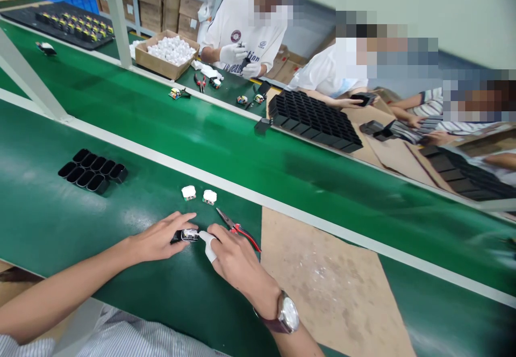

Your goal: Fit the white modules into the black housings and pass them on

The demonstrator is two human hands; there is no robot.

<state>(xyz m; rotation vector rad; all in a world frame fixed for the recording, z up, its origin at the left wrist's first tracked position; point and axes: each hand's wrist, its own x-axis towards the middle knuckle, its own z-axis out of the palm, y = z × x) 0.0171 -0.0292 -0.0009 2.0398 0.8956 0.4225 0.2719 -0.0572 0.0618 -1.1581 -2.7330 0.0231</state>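
Note:
My left hand (pixel 163 237) is closed around a small black plastic case (pixel 176 236) on the green bench, fingers on the far side and thumb on the near side. A circuit board (pixel 189 234) with white on its top sits at the case's right end; how deep it is inside I cannot tell. My right hand (pixel 234 252), wearing white finger covers and a wristwatch (pixel 289 314), has its fingertips closed at the board's right end. Two white-topped circuit boards, a left one (pixel 188 193) and a right one (pixel 209 197), stand just beyond. Red-handled pliers (pixel 237 228) lie beside my right hand.
Several black cases (pixel 93 171) stand grouped at left. A stained cardboard sheet (pixel 322 281) lies at right. Beyond a white rail (pixel 161 159) runs a green conveyor belt (pixel 226 131). Across it, co-workers handle parts near a black case stack (pixel 314 120) and a cardboard box (pixel 161 65).

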